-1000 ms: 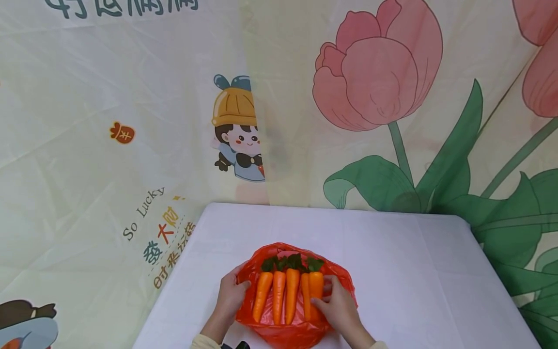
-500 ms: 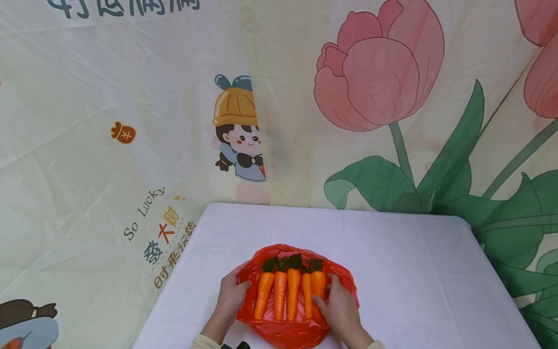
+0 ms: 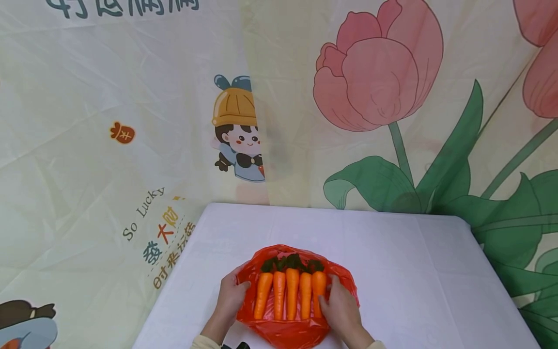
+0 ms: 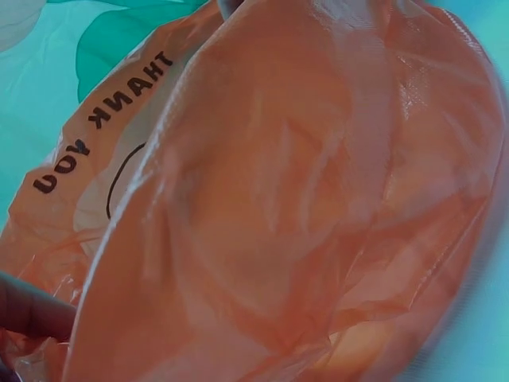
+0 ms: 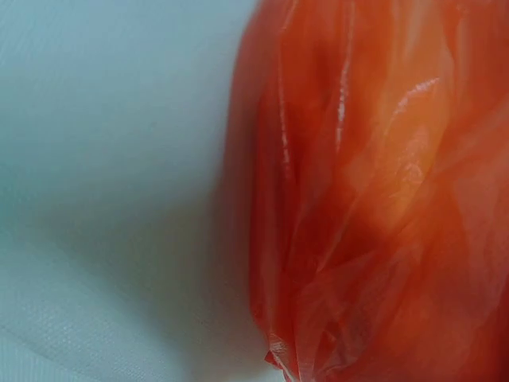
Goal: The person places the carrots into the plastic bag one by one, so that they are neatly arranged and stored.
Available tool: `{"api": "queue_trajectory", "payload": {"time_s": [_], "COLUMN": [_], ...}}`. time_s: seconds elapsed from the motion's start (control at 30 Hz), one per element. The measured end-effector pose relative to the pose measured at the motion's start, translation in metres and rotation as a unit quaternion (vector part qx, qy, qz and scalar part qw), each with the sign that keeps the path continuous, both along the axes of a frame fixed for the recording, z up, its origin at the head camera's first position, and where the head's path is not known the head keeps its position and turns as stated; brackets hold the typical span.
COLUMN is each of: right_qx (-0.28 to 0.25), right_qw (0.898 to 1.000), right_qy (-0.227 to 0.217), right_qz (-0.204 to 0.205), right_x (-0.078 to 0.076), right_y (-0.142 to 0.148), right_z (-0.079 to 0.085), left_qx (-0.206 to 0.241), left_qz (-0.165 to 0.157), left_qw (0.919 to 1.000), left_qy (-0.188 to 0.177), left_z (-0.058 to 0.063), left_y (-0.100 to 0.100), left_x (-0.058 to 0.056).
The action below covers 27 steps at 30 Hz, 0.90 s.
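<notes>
Several orange carrots (image 3: 292,293) with dark green tops (image 3: 293,261) lie side by side in a red plastic bag (image 3: 283,332), its mouth spread wide. My left hand (image 3: 232,293) grips the bag's left rim, thumb on the inner side. At the right, my right hand (image 3: 342,305) reaches over the rim, thumb and fingertips along the outer side of the rightmost carrot (image 3: 319,288); I cannot tell if they pinch it. In the left wrist view, a finger (image 4: 36,310) shows beside the bag's plastic (image 4: 262,199). The right wrist view shows the bag's side (image 5: 358,199), no hand.
A white-covered table (image 3: 401,271) carries the bag near its front edge. Behind stands a cloth backdrop (image 3: 287,121) printed with tulips and cartoon figures. A small black object (image 3: 242,345) shows at the bottom edge by the left wrist.
The right thumb has drawn back from across the rightmost carrot to its outer edge. That carrot now lies slightly farther right, apart from its neighbour. The left hand has stayed in place.
</notes>
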State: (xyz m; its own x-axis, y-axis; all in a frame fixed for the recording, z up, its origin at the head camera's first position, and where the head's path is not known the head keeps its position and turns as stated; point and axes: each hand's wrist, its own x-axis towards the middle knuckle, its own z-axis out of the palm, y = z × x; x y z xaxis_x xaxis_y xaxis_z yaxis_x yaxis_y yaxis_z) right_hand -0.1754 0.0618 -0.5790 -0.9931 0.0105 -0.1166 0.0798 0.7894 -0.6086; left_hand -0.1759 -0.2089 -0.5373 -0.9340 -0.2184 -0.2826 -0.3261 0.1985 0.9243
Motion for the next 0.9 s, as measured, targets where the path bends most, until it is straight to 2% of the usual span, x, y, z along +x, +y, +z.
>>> {"api": "queue_trajectory", "payload": {"time_s": [0.2,0.37,0.6,0.9], "right_qx": [0.029,0.054,0.058,0.094], "right_qw": [0.999,0.998,0.998,0.994], "right_qy": [0.015,0.011,0.013,0.032], "right_qz": [0.004,0.008,0.012,0.045], "right_x": [0.0,-0.002,-0.002,0.006], "right_y": [-0.001,-0.001,0.002,0.009], "right_z": [-0.004,-0.009,-0.012,0.005], "left_qx": [-0.001,-0.004,-0.004,-0.009], "left_qz": [-0.003,-0.001,-0.004,-0.002], "left_qw": [1.0,1.0,1.0,0.9999], "left_qy": [0.001,0.003,0.008,0.005], "left_z": [-0.001,-0.001,-0.002,-0.002], "left_y": [-0.001,0.0,0.002,0.002], "left_x": [0.001,0.001,0.001,0.001]}}
